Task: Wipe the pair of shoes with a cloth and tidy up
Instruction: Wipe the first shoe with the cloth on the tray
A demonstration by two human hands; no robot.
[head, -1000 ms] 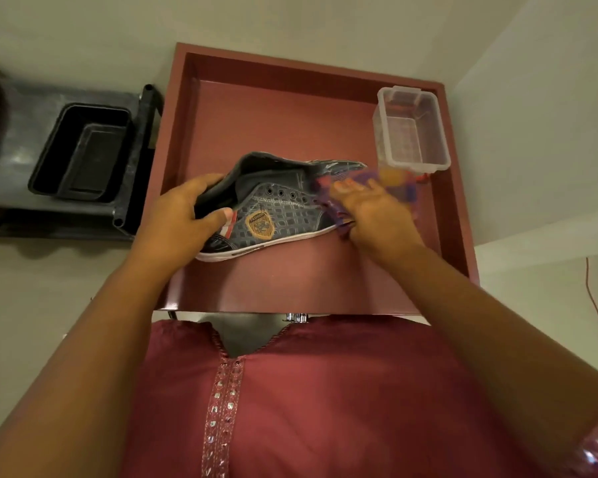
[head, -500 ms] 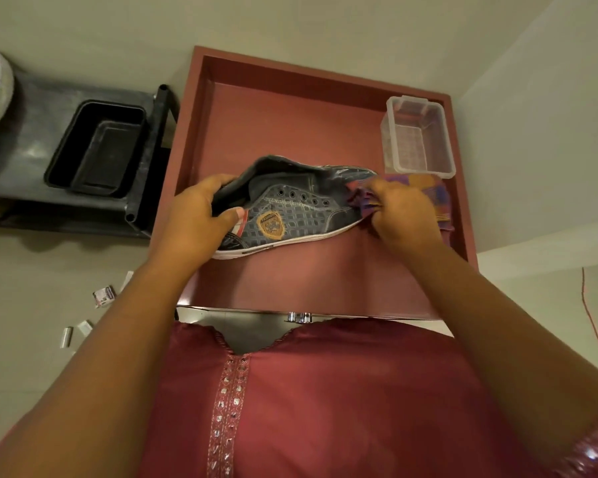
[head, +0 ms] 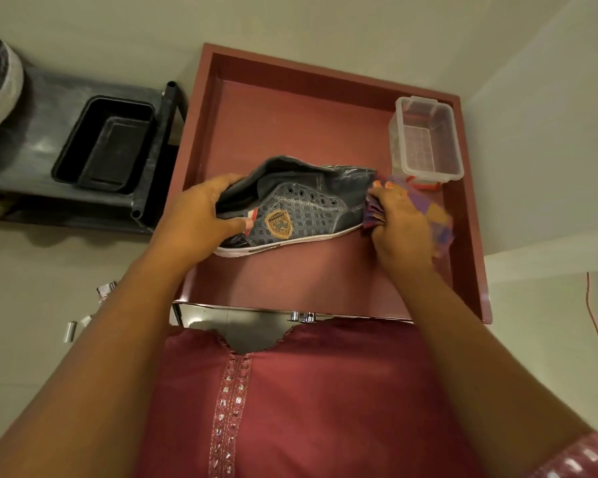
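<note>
Pale walls surround a dark red tray [head: 201, 160] with a raised rim, which carries the work; to its left stands a grey shelf [head: 32, 125] with a black tub [head: 106, 144]. Near the tray's left edge, the left hand [head: 197, 219] grips the heel of a grey high-top sneaker [head: 297, 208], thumb on the side panel and fingers curled over the collar. The sneaker lies on its side across the middle of the tray, long axis running from the left edge toward the right edge, toe to the right. At the toe, the right hand [head: 399, 222] holds a bunched purple patterned cloth [head: 432, 215], fingers closed round it and pressing it against the toe cap. This hand is the nearer one for wiping; the next stroke probably runs leftward along the sole edge. A clear plastic box [head: 427, 139] stands in the far right corner. A second shoe is not visible.
</note>
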